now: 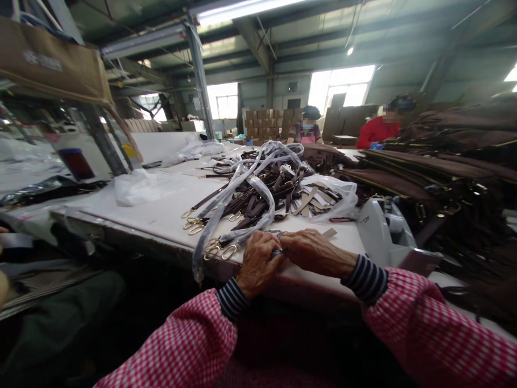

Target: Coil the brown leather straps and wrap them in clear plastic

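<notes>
My left hand [260, 262] is closed at the table's front edge, fingers pinched on a small dark piece that may be a strap end. Right beside it, my right hand [311, 250] has its fingertips together at the same spot; what they grip is hidden. Plastic-wrapped straps [226, 199] loop over the table just behind my left hand, one end hanging over the edge. Gold clasps [229, 251] lie left of my left hand. Behind both hands is a heap of dark brown straps [252, 205].
A clear bag of light strips [317, 199] lies behind my right hand. A white dispenser-like object [383, 229] and stacked brown bags [456, 167] are at the right. Crumpled plastic [141, 187] lies on the white table [161, 215]. Two people sit beyond; another person's leg is at lower left.
</notes>
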Available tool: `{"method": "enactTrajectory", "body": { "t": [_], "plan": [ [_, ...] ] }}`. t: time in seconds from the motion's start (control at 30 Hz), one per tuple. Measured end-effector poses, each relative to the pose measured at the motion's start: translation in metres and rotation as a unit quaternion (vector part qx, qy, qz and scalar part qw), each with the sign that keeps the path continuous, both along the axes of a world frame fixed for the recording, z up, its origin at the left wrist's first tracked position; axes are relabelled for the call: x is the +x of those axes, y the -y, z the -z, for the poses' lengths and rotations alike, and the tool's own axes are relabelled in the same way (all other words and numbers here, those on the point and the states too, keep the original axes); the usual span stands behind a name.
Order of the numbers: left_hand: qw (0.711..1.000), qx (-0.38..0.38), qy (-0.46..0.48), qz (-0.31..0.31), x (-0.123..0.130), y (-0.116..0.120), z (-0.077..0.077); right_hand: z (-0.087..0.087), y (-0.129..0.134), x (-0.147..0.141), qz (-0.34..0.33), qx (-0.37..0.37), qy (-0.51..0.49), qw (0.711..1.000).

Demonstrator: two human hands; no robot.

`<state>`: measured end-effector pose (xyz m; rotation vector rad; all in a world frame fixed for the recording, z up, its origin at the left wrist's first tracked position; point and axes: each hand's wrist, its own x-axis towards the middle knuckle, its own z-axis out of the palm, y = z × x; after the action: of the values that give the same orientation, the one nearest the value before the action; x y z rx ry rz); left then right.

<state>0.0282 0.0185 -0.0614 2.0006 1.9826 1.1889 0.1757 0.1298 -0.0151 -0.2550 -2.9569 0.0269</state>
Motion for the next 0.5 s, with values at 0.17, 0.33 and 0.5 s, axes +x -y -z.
{"method": "enactTrajectory", "body": {
  "t": [0.17,0.33,0.5],
  "plan": [
    [1.0,-0.011,0.003,0.018,-0.002,0.001,-0.005,-0.005,0.013,0.01,0.017,-0.051,0.019,0.998],
    [0.997,-0.043,0.002,0.065,-0.016,0.001,-0.013,0.007,0.028,0.033,0.05,-0.106,-0.007,0.993],
    [0.994,-0.06,-0.036,0.083,-0.021,0.001,-0.017,0.018,0.029,0.043,0.039,-0.185,-0.069,0.98]
  ]
}}
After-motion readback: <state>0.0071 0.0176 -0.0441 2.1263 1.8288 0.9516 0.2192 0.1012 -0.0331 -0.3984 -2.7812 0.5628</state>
